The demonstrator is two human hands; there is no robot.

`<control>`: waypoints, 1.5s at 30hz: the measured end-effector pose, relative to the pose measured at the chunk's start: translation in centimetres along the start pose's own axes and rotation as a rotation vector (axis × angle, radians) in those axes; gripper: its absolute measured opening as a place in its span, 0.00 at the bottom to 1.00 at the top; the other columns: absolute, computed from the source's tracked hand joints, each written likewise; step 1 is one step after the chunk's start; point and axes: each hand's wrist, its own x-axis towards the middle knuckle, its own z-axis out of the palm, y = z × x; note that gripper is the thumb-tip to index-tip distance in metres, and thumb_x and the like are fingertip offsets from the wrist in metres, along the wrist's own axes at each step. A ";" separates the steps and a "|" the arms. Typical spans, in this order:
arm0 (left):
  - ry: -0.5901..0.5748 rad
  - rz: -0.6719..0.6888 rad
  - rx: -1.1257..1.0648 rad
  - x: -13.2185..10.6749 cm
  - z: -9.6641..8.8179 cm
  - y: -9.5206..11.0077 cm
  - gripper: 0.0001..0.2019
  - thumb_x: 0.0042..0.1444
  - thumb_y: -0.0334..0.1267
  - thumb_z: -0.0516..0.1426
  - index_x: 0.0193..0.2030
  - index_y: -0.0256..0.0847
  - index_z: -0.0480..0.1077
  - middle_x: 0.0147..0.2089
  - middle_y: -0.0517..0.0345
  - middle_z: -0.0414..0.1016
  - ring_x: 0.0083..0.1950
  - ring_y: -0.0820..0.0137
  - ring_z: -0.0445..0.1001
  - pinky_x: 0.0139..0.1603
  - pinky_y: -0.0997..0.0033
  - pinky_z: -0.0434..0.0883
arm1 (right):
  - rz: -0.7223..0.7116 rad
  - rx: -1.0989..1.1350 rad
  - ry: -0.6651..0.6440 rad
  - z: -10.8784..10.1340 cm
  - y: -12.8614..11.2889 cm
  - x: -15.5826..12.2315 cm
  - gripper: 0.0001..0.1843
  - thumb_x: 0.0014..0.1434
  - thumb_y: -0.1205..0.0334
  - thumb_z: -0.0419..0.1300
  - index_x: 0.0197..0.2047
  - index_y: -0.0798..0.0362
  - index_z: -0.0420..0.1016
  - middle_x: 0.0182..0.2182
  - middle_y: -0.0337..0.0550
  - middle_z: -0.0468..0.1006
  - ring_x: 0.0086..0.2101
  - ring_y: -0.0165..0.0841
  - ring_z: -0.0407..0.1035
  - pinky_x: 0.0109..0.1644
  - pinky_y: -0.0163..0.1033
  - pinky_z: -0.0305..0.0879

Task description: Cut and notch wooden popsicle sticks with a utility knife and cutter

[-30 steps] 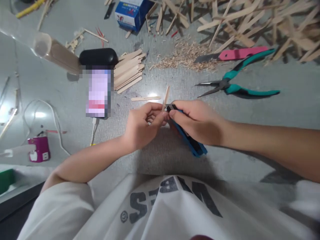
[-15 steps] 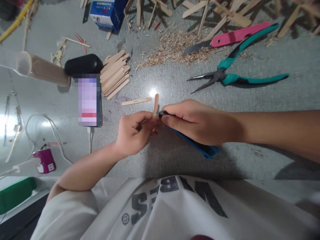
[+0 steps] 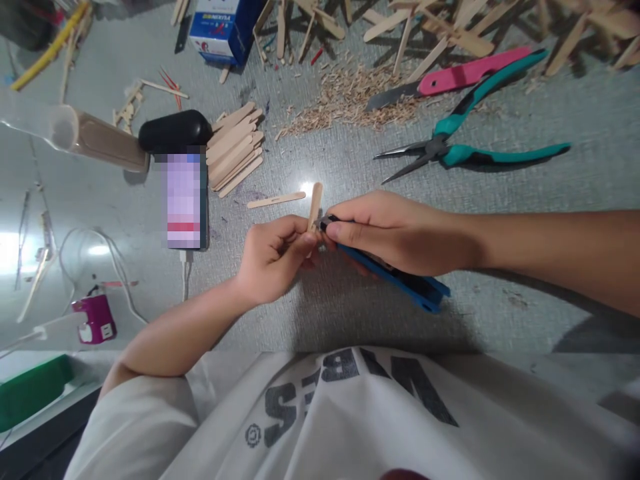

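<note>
Table [image 3: 500,200]: grey work surface, strewn sticks [image 3: 465,40] along far edge. R hand [image 3: 400,233]: closed round cutter [image 3: 405,283], thumb fwd at blade end; blue body projects behind the palm, toward the person. L hand [image 3: 273,257]: fingers curled, pinch grip on stick [image 3: 315,200]; stick stands near upright, top end free above the fingers. Cutter tip meets stick at approx mid-table, where both hands touch. Pliers [image 3: 450,150]: teal grips, nose part open, flat on table beyond R hand. Knife [image 3: 465,70]: pink handle, just behind pliers. Phone [image 3: 184,200]: left of L hand, cable attached. Stack [image 3: 235,150] of sticks: beside phone. Shavings [image 3: 345,100]: heap betw. stack & knife. Loose stick [image 3: 276,199]: flat, near L hand
</note>
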 end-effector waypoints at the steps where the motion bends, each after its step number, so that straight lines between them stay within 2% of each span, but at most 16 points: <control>1: -0.001 -0.009 0.004 0.0 0.0 0.1 0.21 0.76 0.56 0.66 0.40 0.40 0.82 0.33 0.55 0.86 0.28 0.73 0.82 0.29 0.77 0.80 | -0.004 0.016 0.000 0.0 0.0 0.0 0.21 0.83 0.59 0.53 0.35 0.50 0.72 0.24 0.33 0.76 0.24 0.27 0.67 0.29 0.35 0.59; 6: -0.030 -0.020 0.067 -0.2 -0.1 0.4 0.20 0.76 0.54 0.65 0.39 0.41 0.82 0.29 0.57 0.85 0.27 0.73 0.81 0.28 0.76 0.79 | -0.042 0.124 -0.013 0.1 0.1 -0.1 0.21 0.84 0.52 0.55 0.36 0.50 0.72 0.25 0.33 0.76 0.23 0.26 0.65 0.27 0.34 0.58; 8: 0.017 -0.036 0.067 -0.2 -0.1 0.4 0.18 0.75 0.53 0.67 0.39 0.41 0.82 0.28 0.57 0.85 0.25 0.73 0.81 0.27 0.75 0.78 | -0.022 0.147 0.001 0.1 0.1 -0.1 0.20 0.84 0.51 0.55 0.38 0.49 0.71 0.25 0.32 0.76 0.22 0.26 0.65 0.26 0.34 0.56; 12: 0.112 -0.074 0.016 -0.1 0.2 0.4 0.20 0.71 0.57 0.69 0.38 0.41 0.82 0.27 0.58 0.85 0.24 0.71 0.80 0.25 0.75 0.78 | -0.008 0.062 0.024 0.2 -0.1 -0.1 0.19 0.84 0.57 0.53 0.36 0.49 0.70 0.24 0.32 0.75 0.22 0.26 0.65 0.28 0.35 0.57; 20: 0.078 -0.057 0.033 -0.3 0.4 0.2 0.21 0.74 0.57 0.67 0.39 0.42 0.81 0.29 0.57 0.86 0.25 0.71 0.81 0.26 0.74 0.79 | 0.002 -0.079 0.065 0.3 -0.4 0.1 0.22 0.82 0.60 0.54 0.32 0.49 0.70 0.22 0.32 0.72 0.24 0.27 0.62 0.29 0.37 0.54; 25: 0.059 0.014 0.080 -0.2 0.2 0.3 0.14 0.75 0.46 0.64 0.39 0.42 0.81 0.28 0.59 0.84 0.25 0.73 0.80 0.26 0.76 0.76 | 0.051 -0.049 0.062 0.3 -0.7 0.2 0.24 0.82 0.59 0.55 0.30 0.49 0.71 0.21 0.34 0.73 0.22 0.27 0.62 0.27 0.37 0.55; 28: 0.059 0.009 0.157 -0.2 0.2 0.6 0.13 0.73 0.43 0.65 0.35 0.41 0.80 0.26 0.59 0.83 0.24 0.74 0.78 0.26 0.76 0.73 | 0.078 0.031 0.129 0.5 -0.9 0.2 0.23 0.82 0.58 0.54 0.32 0.49 0.71 0.21 0.34 0.75 0.20 0.27 0.63 0.24 0.36 0.55; 30: 0.083 -0.031 0.139 -0.2 0.3 0.7 0.15 0.72 0.46 0.68 0.35 0.41 0.79 0.25 0.60 0.83 0.23 0.73 0.77 0.25 0.75 0.73 | 0.105 0.108 0.174 0.6 -0.9 0.2 0.19 0.82 0.57 0.55 0.35 0.48 0.72 0.21 0.34 0.76 0.20 0.28 0.66 0.23 0.36 0.55; 33: 0.122 -0.077 0.050 -0.2 0.4 0.6 0.18 0.69 0.54 0.71 0.37 0.42 0.81 0.23 0.60 0.82 0.21 0.72 0.78 0.23 0.75 0.74 | 0.113 0.140 0.166 0.5 -0.7 0.2 0.17 0.81 0.57 0.55 0.36 0.48 0.71 0.21 0.34 0.77 0.19 0.29 0.67 0.22 0.35 0.55; 38: 0.098 -0.043 0.047 -0.3 0.3 0.4 0.17 0.73 0.52 0.68 0.39 0.41 0.83 0.25 0.59 0.83 0.22 0.73 0.79 0.24 0.76 0.74 | -0.029 -0.058 0.108 0.4 -0.5 0.2 0.21 0.81 0.59 0.54 0.32 0.49 0.71 0.23 0.33 0.74 0.23 0.27 0.63 0.29 0.36 0.57; 45: 0.118 -0.018 0.116 -0.5 0.5 0.1 0.20 0.74 0.57 0.67 0.39 0.41 0.82 0.26 0.59 0.83 0.23 0.73 0.78 0.24 0.74 0.72 | -0.011 -0.231 0.145 0.6 -0.9 0.2 0.22 0.79 0.62 0.55 0.29 0.48 0.66 0.22 0.33 0.71 0.26 0.29 0.61 0.32 0.40 0.53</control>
